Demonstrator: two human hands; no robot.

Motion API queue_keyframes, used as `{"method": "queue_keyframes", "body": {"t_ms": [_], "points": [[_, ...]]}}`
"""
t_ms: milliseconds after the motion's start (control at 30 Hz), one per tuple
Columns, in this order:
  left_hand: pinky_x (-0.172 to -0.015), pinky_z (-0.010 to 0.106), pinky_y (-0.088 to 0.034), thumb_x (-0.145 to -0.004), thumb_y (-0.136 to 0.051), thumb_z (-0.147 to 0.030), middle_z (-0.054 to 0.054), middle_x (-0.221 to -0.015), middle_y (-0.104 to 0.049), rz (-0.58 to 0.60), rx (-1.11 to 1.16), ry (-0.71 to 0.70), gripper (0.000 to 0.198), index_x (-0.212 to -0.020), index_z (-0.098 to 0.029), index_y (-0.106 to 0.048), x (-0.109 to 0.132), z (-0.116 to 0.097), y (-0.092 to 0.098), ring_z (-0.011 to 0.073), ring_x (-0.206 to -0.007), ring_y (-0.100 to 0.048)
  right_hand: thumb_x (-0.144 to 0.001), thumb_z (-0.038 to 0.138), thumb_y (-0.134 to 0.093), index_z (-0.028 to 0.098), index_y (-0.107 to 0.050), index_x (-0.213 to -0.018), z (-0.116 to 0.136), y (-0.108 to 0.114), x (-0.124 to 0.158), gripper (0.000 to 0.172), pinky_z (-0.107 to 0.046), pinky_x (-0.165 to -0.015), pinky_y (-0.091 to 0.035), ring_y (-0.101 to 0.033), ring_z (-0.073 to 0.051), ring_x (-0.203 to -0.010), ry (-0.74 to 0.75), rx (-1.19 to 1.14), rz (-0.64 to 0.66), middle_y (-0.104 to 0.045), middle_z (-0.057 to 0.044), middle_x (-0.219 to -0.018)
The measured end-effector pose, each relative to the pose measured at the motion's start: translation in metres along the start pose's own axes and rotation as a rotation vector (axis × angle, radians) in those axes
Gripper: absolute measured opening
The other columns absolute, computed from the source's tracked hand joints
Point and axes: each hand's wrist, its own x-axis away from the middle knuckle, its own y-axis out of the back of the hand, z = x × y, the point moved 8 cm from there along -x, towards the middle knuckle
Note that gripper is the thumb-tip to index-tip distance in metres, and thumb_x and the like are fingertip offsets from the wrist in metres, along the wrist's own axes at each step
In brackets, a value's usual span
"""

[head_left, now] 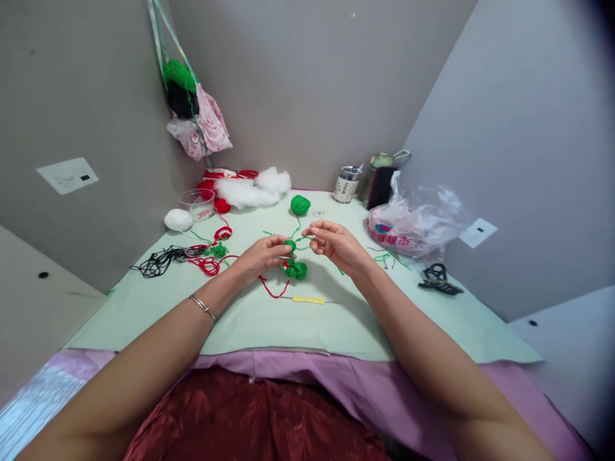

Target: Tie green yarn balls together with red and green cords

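Between the fingers of my left hand [262, 257] is a green crocheted piece [295, 270] with a bit of red on it. My right hand [334, 244] is raised just to its right, thumb and fingertips pinched together. A strand of green yarn [303, 242] runs between the piece and these fingertips; whether a needle is there too is too small to tell. Behind the hands lies a ball of green yarn [300, 205], its strand leading down toward the piece. A crochet hook with a yellow handle [308, 299] lies in front, near a red yarn tail [273, 291].
At left are tangled black yarn [166, 259], red yarn [210, 266], a white ball [178, 219] and a clear tub [199, 208]. White stuffing [252, 189] sits behind. On the right are a pen cup [346, 184], a plastic bag [413, 224] and a black hair claw [439, 282].
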Motion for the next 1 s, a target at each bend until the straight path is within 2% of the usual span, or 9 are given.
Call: {"method": "queue_keyframes", "body": {"t_ms": [100,167,333,533,700,800,900,1000], "points": [[-0.081,0.029,-0.049,-0.077,-0.075,-0.036,0.003,-0.097,-0.063,0.020,-0.021,-0.012,0.042,-0.114,-0.021,-0.061,0.001,-0.003,-0.002,0.0167,-0.089,-0.066,-0.069,0.035,-0.079,0.017,-0.064,-0.083,-0.001,-0.001,0.000,0.027,-0.020,-0.048,-0.034,-0.045,-0.004,-0.053,0.001,-0.003,-0.013,-0.063,0.001,-0.081],[-0.080,0.029,-0.049,-0.078,-0.074,-0.036,0.003,-0.097,-0.064,0.026,-0.035,-0.019,0.045,-0.118,-0.023,-0.059,0.002,-0.005,-0.003,0.0167,-0.088,-0.067,-0.069,0.034,-0.080,0.016,-0.065,-0.081,-0.001,-0.002,0.000,0.026,-0.019,-0.048,-0.033,-0.042,-0.004,-0.052,-0.003,-0.021,-0.010,-0.059,0.002,-0.075],[-0.075,0.027,-0.048,-0.076,-0.075,-0.037,0.004,-0.096,-0.064,0.006,-0.032,-0.016,0.040,-0.110,-0.020,-0.062,0.002,-0.004,-0.002,0.0157,-0.084,-0.066,-0.066,0.033,-0.083,0.016,-0.066,-0.080,-0.005,-0.003,0.000,0.028,-0.019,-0.051,-0.038,-0.047,-0.005,-0.055,-0.026,-0.061,-0.006,-0.057,0.003,-0.066],[-0.067,0.024,-0.046,-0.077,-0.074,-0.035,0.001,-0.091,-0.061,0.061,-0.079,-0.062,0.038,-0.110,-0.021,-0.063,0.003,-0.007,-0.009,0.0112,-0.074,-0.059,-0.067,0.036,-0.083,0.015,-0.065,-0.082,-0.011,-0.009,0.000,0.031,-0.020,-0.053,-0.041,-0.051,-0.006,-0.054,-0.003,-0.025,-0.020,-0.059,0.003,-0.061],[-0.063,0.023,-0.045,-0.077,-0.073,-0.036,0.002,-0.090,-0.064,0.060,-0.131,-0.094,0.031,-0.103,-0.019,-0.065,0.000,-0.005,-0.009,0.0107,-0.069,-0.057,-0.069,0.035,-0.082,0.016,-0.065,-0.082,-0.013,-0.016,0.001,0.029,-0.020,-0.054,-0.042,-0.052,-0.006,-0.056,0.013,-0.022,-0.001,-0.059,0.003,-0.064],[-0.060,0.022,-0.042,-0.078,-0.072,-0.034,0.001,-0.083,-0.064,0.040,-0.121,-0.086,0.025,-0.097,-0.019,-0.066,-0.001,-0.002,-0.006,0.0098,-0.065,-0.057,-0.071,0.036,-0.080,0.016,-0.063,-0.083,-0.011,-0.018,0.002,0.029,-0.020,-0.054,-0.043,-0.054,-0.006,-0.058,0.036,-0.039,0.019,-0.064,0.001,-0.076],[-0.060,0.022,-0.043,-0.078,-0.073,-0.034,0.002,-0.085,-0.065,0.043,-0.103,-0.072,0.028,-0.101,-0.019,-0.067,0.000,-0.003,-0.006,0.0104,-0.068,-0.059,-0.074,0.039,-0.077,0.018,-0.062,-0.088,-0.008,-0.019,0.003,0.030,-0.021,-0.053,-0.042,-0.055,-0.007,-0.058,0.047,-0.049,0.044,-0.066,0.000,-0.082],[-0.071,0.024,-0.048,-0.079,-0.073,-0.032,0.005,-0.093,-0.068,0.046,-0.030,-0.042,0.034,-0.110,-0.018,-0.068,0.002,-0.006,-0.006,0.0135,-0.081,-0.064,-0.072,0.040,-0.078,0.019,-0.061,-0.090,-0.004,-0.015,0.004,0.032,-0.019,-0.049,-0.037,-0.051,-0.006,-0.053,0.052,-0.035,-0.002,-0.061,0.003,-0.071]]}}
